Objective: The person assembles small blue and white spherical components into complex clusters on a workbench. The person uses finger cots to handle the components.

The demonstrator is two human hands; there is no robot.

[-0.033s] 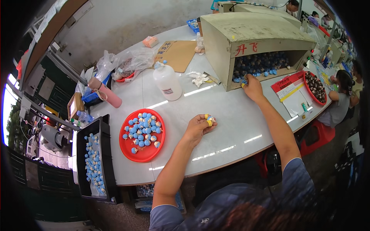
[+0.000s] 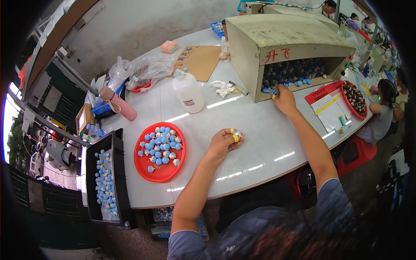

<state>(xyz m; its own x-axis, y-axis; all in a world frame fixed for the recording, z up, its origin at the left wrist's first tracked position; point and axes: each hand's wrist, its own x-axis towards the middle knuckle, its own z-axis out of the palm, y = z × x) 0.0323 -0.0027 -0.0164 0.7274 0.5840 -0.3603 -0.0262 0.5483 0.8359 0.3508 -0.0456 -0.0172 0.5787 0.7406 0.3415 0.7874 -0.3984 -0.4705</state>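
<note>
My left hand (image 2: 224, 142) rests on the white table (image 2: 260, 130), fingers curled around a small pale piece (image 2: 236, 134); yellow wraps show on the fingertips. My right hand (image 2: 284, 98) reaches to the mouth of a beige box (image 2: 281, 37) and touches the small blue balls (image 2: 294, 71) heaped inside it. Whether it grips one is hidden by the fingers. A red plate (image 2: 163, 178) holding several blue and pale balls lies left of my left hand.
A black tray (image 2: 124, 182) with more blue balls sits at the table's left edge. A white plastic bottle (image 2: 188, 93), a pink flask (image 2: 122, 107), plastic bags (image 2: 149, 69) and cardboard (image 2: 200, 60) stand behind. A red bowl (image 2: 343, 93), papers (image 2: 331, 115) and another seated person (image 2: 385, 108) are right.
</note>
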